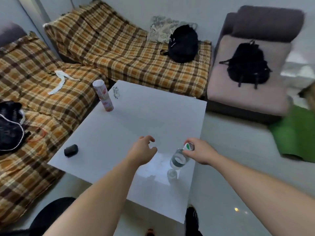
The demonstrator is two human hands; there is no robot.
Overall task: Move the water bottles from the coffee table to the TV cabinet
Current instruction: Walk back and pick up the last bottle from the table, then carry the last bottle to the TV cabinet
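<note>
A clear water bottle (pixel 179 160) with a white, green and red label stands near the front right of the white coffee table (pixel 136 120). My right hand (pixel 199 150) is closed around its upper part. My left hand (pixel 143 149) hovers over the table to the left of the bottle, fingers curled apart, holding nothing. The TV cabinet is not in view.
A tall pink-and-white can (pixel 103 95) and a pair of glasses (pixel 116 92) sit at the table's far left. A small black case (pixel 71 150) lies at the front left. Plaid-covered sofas surround the table; black bags (pixel 183 44) rest on them and on the armchair (pixel 247 65).
</note>
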